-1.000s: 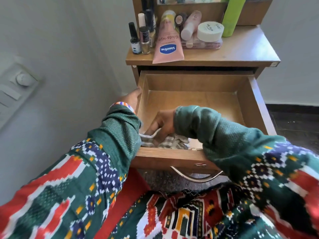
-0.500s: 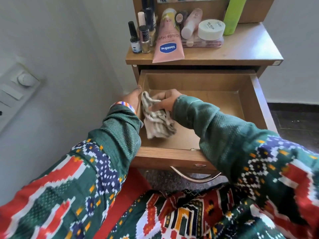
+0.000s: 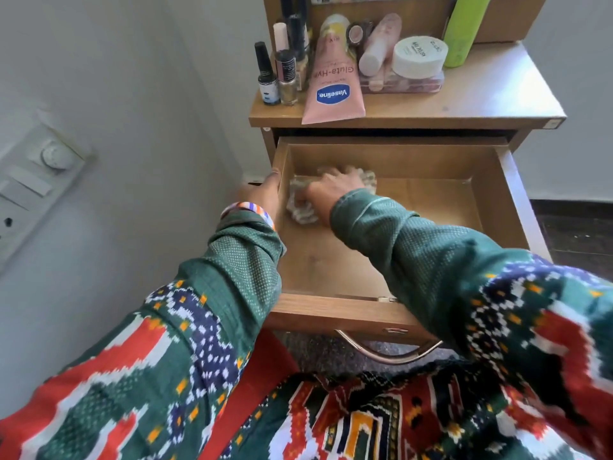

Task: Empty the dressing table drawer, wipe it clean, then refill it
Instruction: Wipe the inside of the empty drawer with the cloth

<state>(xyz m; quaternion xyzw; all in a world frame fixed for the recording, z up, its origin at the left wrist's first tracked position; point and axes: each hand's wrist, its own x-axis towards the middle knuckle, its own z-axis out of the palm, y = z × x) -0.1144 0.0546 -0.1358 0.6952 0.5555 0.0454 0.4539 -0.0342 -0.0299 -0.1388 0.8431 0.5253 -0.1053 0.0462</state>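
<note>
Right hand (image 3: 326,190) fingers seemingly curled on cloth (image 3: 300,212); behind, "Vaseline" tube (image 3: 333,84).

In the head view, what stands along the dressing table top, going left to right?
Dark-capped nail polish bottle → gold nail polish bottle → pink Vaseline tube → white jar → green bottle.

The wooden drawer (image 3: 491,207) stands pulled fully out below the worktop edge, its floor bare apart from a crumpled pale checked cloth (image 3: 300,212). The cloth lies bunched in the drawer's far left corner, against the left wall
</note>
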